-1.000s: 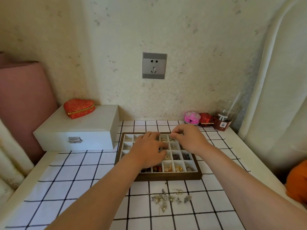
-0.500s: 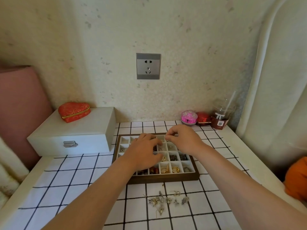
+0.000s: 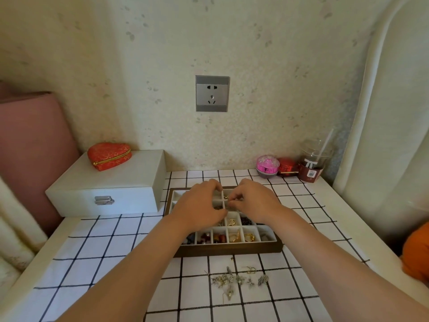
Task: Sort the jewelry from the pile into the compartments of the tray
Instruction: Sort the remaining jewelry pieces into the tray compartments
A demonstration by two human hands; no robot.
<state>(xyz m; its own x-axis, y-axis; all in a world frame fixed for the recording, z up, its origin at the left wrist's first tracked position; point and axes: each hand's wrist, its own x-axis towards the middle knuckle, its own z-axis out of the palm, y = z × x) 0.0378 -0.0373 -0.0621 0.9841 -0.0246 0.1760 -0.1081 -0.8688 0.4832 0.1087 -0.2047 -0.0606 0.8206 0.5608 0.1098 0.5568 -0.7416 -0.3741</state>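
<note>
Far left, a white box (image 3: 104, 189) sits against the wall, a red heart-shaped pouch (image 3: 109, 155) on its lid. Here's the left hand (image 3: 199, 206), out over the tray (image 3: 232, 249), fingers curled down over the middle compartments; whether they hold anything, I can't tell. The tray's front row shows beads and gold rings, and the hands hide much of the back rows. In front of it, on the checked cloth (image 3: 104, 252), the pile of jewelry (image 3: 236, 278) lies loose, apart from the tray. The right hand (image 3: 254, 201) has fingertips bunched just beside the left's, over a back compartment, grip unclear too. Far right by the wall: a pink pot (image 3: 267, 165), a red jar (image 3: 287, 167), a plastic cup (image 3: 312, 163) with a straw
</note>
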